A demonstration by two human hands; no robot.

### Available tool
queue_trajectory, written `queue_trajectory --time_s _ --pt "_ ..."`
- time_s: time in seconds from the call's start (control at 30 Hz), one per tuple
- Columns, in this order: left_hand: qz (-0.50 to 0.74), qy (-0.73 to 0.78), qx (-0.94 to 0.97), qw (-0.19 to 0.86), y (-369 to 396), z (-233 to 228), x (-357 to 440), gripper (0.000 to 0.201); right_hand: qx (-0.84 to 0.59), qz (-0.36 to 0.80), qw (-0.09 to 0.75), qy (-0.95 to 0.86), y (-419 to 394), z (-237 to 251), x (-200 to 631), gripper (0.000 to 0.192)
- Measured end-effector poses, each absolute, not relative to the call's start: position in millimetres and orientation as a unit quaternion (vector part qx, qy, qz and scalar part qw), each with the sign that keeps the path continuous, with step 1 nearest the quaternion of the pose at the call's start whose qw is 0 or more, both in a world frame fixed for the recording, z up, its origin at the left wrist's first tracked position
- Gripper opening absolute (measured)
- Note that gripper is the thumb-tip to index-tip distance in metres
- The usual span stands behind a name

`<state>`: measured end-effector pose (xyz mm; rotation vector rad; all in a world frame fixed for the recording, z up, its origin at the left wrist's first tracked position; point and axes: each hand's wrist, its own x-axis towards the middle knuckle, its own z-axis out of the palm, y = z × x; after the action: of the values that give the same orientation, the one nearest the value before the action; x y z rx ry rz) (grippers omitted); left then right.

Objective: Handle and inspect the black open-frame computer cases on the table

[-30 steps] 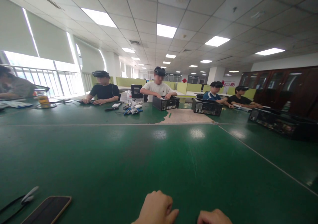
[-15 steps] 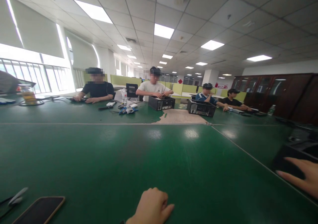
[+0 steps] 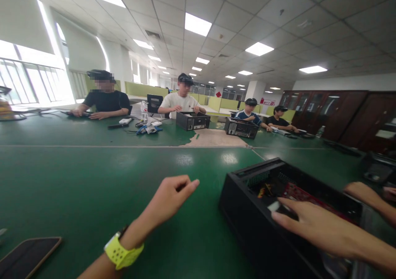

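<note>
Left hand (image 3: 168, 196): mine, hovering above the green worktop (image 3: 93, 180) to the left of the computer case (image 3: 247, 213); fingers (image 3: 185, 185) curled loosely, thumb and forefinger nearly meeting, holding nothing.
Right hand (image 3: 312, 225): laid flat over the near top edge of the case, fingers (image 3: 286, 215) stretched out together toward the left, palm down to steady the box, I reckon.
Computer case: black, lid off, sitting right of centre on the near worktop; a red circuit board (image 3: 301, 194) shows inside.
Other hand (image 3: 363, 192): somebody else's, at the far right rim of the case.
Watch (image 3: 122, 252): yellow band on my left wrist.
Phone (image 3: 24, 256): flat on the worktop, near left, well apart from my left hand.
Far side: four people seated, two more open black boxes (image 3: 192, 120) before them.
</note>
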<state>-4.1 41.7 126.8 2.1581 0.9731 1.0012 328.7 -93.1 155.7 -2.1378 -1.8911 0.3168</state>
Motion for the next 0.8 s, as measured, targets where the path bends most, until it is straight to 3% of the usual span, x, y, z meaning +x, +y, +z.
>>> queue_trajectory --time_s 0.1,0.17,0.23,0.37,0.5,0.57,0.7,0.8 --pt "0.38 0.316 0.844 0.209 45 193 12 0.043 -0.629 0.329 0.122 -0.694 -63 174 274 0.062" --pt "0.331 0.291 0.886 0.146 45 223 30 0.041 -0.625 0.284 0.078 -0.723 -37 172 258 0.062" --pt "0.23 0.275 0.93 0.082 43 235 52 0.035 -0.621 0.167 0.01 -0.766 -14 162 253 0.048" --pt "-0.073 0.287 0.955 0.0 37 205 99 0.02 -0.571 0.116 -0.112 -0.805 9 135 244 0.021" --pt "-0.216 0.288 0.933 0.024 36 154 135 0.015 -0.52 0.137 -0.219 -0.814 8 115 240 0.027" --pt "-0.261 0.273 0.925 0.049 39 137 145 0.006 -0.497 0.147 -0.227 -0.824 5 108 246 0.03" --pt "-0.355 0.24 0.898 0.099 49 122 150 0.028 -0.487 0.215 -0.189 -0.825 0 100 266 0.018" --pt "-0.383 0.237 0.884 0.127 53 118 147 0.027 -0.471 0.246 -0.139 -0.836 0 105 275 0.01"
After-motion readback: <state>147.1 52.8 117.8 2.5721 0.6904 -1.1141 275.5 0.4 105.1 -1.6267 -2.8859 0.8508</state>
